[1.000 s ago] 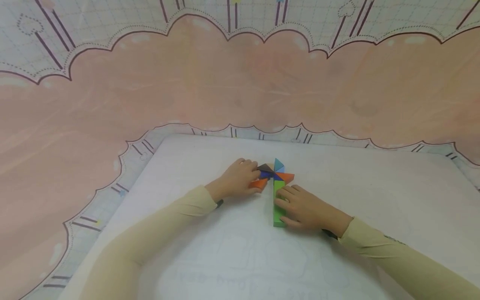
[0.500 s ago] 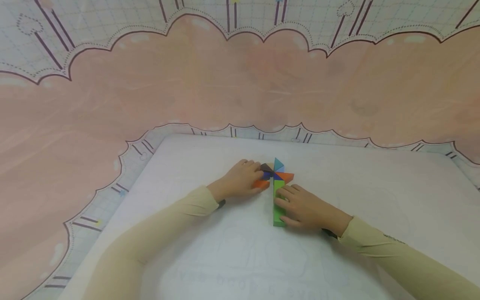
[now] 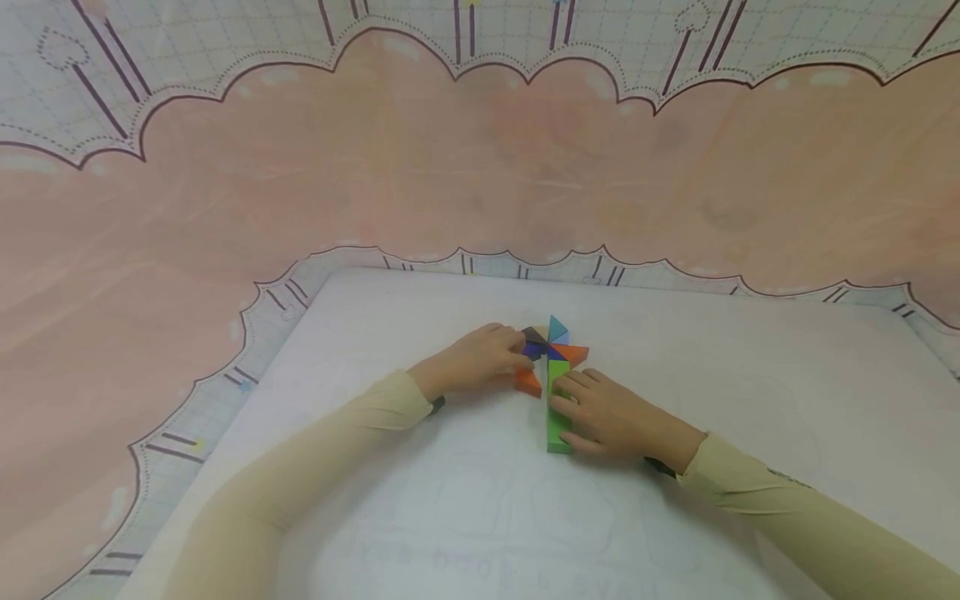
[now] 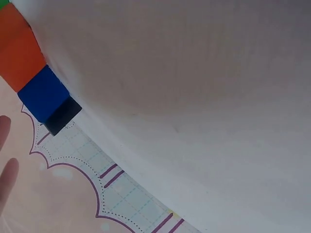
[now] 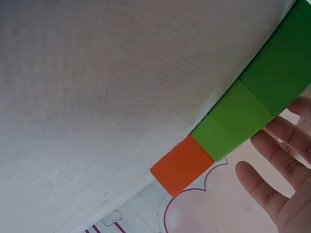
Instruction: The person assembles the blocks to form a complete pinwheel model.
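Observation:
In the head view my left hand hangs over an orange block, with its fingertips beside a black and a blue block. Two of its fingertips show apart from the blocks in the left wrist view; the thumb is hidden. My right hand lies along a long green strip, its fingers resting on it. Seen from the right wrist, that strip is a light green block against a dark green one, and the fingers are nearly straight at its side.
Beyond the strip, a turquoise triangular block and another orange block meet the others in a pinwheel shape. A white table carries everything. Behind it stands a patterned peach cloth wall.
The orange block by the left hand has turned and now slants down to the right, slightly nearer the strip. The left hand has shifted slightly right; the right hand has stayed put.

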A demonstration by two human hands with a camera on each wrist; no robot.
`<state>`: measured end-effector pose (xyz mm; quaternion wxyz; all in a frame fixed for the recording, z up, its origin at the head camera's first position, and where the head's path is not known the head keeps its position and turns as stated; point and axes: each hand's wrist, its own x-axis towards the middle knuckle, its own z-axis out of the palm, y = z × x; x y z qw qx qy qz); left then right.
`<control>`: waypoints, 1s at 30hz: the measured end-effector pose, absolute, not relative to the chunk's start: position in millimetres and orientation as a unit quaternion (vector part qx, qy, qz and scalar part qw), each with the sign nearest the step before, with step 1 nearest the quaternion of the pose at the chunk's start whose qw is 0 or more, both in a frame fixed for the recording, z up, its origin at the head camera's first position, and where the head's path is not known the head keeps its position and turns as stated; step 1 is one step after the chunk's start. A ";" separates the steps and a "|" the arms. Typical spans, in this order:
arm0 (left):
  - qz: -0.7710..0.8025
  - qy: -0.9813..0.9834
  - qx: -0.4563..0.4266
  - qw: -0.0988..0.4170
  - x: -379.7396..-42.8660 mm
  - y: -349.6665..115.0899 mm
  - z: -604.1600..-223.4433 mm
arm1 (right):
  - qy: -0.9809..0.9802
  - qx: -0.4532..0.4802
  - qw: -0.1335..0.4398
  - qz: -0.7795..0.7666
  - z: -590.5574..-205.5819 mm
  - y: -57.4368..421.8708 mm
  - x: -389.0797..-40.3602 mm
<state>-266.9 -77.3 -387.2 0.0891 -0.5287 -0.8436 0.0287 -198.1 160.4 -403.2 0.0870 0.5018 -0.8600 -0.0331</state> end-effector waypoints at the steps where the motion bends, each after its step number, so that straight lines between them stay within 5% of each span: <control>1: 0.029 -0.840 -0.533 0.095 -267.7 -76.9 -387.2 | -0.860 0.502 0.088 -0.034 -403.1 160.5 -198.1; 30: 0.111 -0.836 -0.515 0.154 -283.6 -57.0 -389.1 | -0.858 0.505 0.092 -0.031 -402.8 159.7 -198.4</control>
